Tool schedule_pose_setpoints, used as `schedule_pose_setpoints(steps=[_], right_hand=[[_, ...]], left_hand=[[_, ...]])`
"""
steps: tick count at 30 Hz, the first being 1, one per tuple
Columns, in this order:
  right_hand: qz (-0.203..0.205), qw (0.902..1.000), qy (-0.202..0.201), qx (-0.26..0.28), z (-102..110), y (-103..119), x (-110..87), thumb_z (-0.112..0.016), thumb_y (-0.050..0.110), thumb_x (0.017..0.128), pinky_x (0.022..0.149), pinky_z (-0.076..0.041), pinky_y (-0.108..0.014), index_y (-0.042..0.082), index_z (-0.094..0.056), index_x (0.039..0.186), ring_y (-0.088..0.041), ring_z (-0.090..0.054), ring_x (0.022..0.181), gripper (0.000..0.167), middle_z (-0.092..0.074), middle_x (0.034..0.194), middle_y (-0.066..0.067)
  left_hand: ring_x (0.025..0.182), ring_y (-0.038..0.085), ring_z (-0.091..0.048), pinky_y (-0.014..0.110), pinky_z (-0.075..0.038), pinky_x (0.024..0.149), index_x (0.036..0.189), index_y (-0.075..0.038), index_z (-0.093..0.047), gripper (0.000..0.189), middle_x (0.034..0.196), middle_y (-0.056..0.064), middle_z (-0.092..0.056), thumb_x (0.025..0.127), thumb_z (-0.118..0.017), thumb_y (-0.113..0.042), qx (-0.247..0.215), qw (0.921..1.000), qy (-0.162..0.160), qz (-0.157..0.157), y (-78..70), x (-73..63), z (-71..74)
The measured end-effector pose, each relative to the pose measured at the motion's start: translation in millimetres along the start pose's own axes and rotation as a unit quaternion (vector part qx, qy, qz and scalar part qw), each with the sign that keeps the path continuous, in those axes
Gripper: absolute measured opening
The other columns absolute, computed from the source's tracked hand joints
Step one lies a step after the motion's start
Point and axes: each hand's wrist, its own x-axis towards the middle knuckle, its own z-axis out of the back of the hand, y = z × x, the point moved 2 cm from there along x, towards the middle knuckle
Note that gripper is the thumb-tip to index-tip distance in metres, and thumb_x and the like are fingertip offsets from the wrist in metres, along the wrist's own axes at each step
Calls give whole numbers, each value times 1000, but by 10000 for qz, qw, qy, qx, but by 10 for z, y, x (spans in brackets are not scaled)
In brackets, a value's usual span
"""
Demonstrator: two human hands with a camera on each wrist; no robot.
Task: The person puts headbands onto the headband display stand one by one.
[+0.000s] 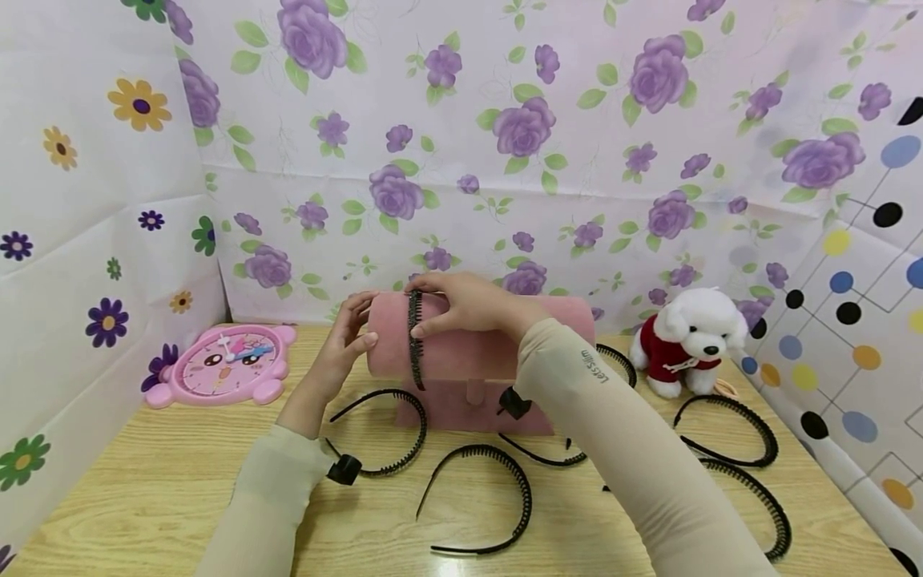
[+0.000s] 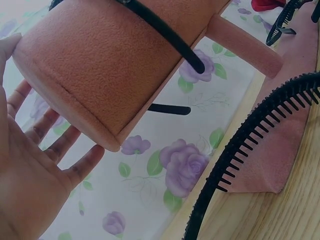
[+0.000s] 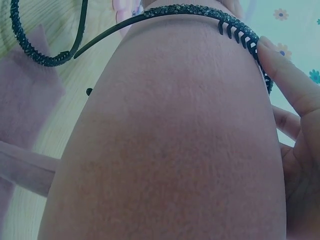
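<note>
A pink padded headband holder (image 1: 479, 357), a horizontal roll on a stand, is on the table. Around its left part sits a black toothed headband (image 1: 415, 340) with a sparkly outer face. My right hand (image 1: 479, 304) reaches over the roll and grips this headband, thumb in front and fingers toward the top and back. In the right wrist view the thumb touches the sparkly band (image 3: 200, 10). My left hand (image 1: 332, 357) rests against the roll's left end; its fingers (image 2: 82, 165) are spread and fairly straight in the left wrist view. Both tips of the headband hang below the roll.
Several more black headbands (image 1: 525, 489) lie on the wooden table (image 1: 144, 505), in front of the stand and to the right. A pink clock (image 1: 227, 365) lies at the left. A white toy dog (image 1: 699, 324) in red sits at the back right. Patterned sheets form the walls.
</note>
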Motion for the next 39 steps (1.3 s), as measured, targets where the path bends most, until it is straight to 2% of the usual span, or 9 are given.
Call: schedule_pose_setpoints(steps=[7,21,29,31,36,39], right_hand=[[90,9999,30,41,-21,38,35,-68,52,83,111,-36,-42,29,-44,141,-20,-44,136,67,-48,146,3],[211,9997,20,-83,-42,155,88,-67,52,84,108,-39,-38,29,-43,140,-18,-50,129,65,-53,140,3],[93,9998,-19,-180,-89,169,120,-62,58,85,107,-40,-40,31,-39,143,-21,-50,128,69,-53,140,3],[61,9997,-19,-228,-98,180,122,-61,59,85,108,-39,-41,32,-37,145,-23,-50,129,70,-52,141,2],[218,9988,-134,-413,-91,201,107,-60,56,87,117,-25,-47,28,-35,149,-21,-42,138,72,-44,149,2],[343,9979,-316,-452,-59,212,64,-60,54,88,117,-24,-47,27,-34,150,-21,-38,140,72,-40,152,1]], left_hand=[[132,12,-36,21,-42,96,149,-18,-25,57,146,-4,-33,95,-45,-12,11,10000,94,12,4,-4,-10],[132,14,-35,21,-43,96,149,-18,-24,57,146,-2,-33,95,-43,-11,-4,9999,136,-31,2,3,-26],[132,14,-35,21,-44,96,149,-18,-24,57,147,-1,-32,96,-43,-11,68,9999,117,-9,-13,-5,-20],[132,14,-35,21,-44,95,149,-18,-24,57,147,-1,-32,96,-43,-10,86,9999,99,-17,-18,-7,-16],[131,14,-36,21,-44,95,149,-17,-24,57,146,-1,-32,96,-42,-9,77,9999,111,-23,-27,-8,-9],[132,14,-35,21,-44,95,149,-17,-23,57,147,-1,-32,96,-42,-10,81,9999,124,-7,-29,-5,-8]])
